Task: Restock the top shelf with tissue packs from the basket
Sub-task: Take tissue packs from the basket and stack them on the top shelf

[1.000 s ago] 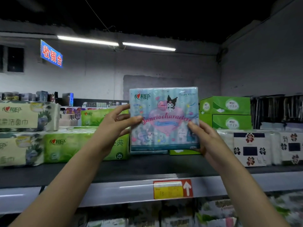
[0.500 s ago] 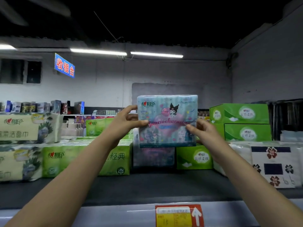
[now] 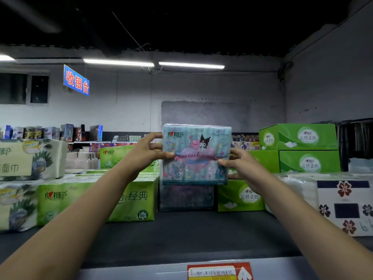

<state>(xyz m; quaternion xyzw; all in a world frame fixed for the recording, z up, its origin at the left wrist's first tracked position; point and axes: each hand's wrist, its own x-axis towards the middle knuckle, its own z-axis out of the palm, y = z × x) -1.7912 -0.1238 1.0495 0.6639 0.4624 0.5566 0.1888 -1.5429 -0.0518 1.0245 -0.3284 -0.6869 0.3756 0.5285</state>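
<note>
Tissue pack (image 3: 196, 154) held upright in two hands over the top shelf (image 3: 181, 235): one pack in the grip, one darker pack (image 3: 186, 198) standing below it.
Both arms stretch forward. The left hand (image 3: 145, 152) grips the pack's left edge and the right hand (image 3: 240, 168) its right edge, each with the thumb on the front and the fingers curled round. The wrap is glossy pale blue with a pink heart, cartoon figures and pink script. Its lower edge meets the darker pack's top; whether they touch cannot be told. One green box (image 3: 240, 197) stands just right of the darker pack.
</note>
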